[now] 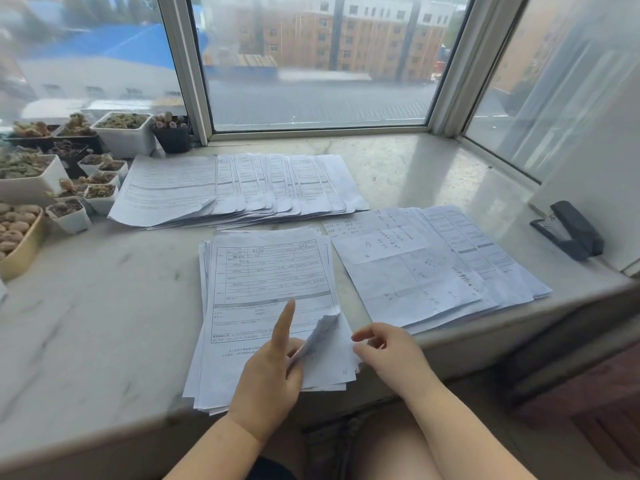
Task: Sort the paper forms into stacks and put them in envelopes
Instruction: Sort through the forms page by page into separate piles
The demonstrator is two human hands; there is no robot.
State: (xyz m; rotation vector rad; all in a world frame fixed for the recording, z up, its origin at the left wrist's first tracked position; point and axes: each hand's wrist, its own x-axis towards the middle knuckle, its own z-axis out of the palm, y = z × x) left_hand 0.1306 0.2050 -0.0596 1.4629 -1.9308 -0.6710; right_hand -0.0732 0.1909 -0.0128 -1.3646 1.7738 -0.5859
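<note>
Centrally, 1 stack of printed forms (pixel 270 271) lies on the marble table (pixel 104 306), nearest the person, its lower edge reaching the table's front edge. Top sheet: a ruled form with boxed fields, print too small to read. Its lower right corner (pixel 320 332) is curled up off the stack.

Left hand (pixel 268 372): rests on the lower part of this stack, index finger straight and pointing up the sheet, the remaining fingers curled at the lifted corner; whether they actually pinch the paper I cannot tell.

Right hand (pixel 388 351): just right of the curled corner, at the stack's right edge, thumb and fingers loosely bent with a narrow gap between them, holding nothing visible.

Second stack (pixel 433 268): to the right, near but apart from the first, fanned loosely, top sheets bearing handwriting.

Third stack (pixel 239 188): behind the first, toward the window, spread in a wide overlapping fan running left to right.

Stapler (pixel 568 230): black, far right of the table, well apart from all paper.

Potted succulents (pixel 69 174): many small white and dark pots clustered at the left rear corner, just beside the fanned stack's left end.

Window (pixel 318 64): behind the table, buildings outside.
</note>
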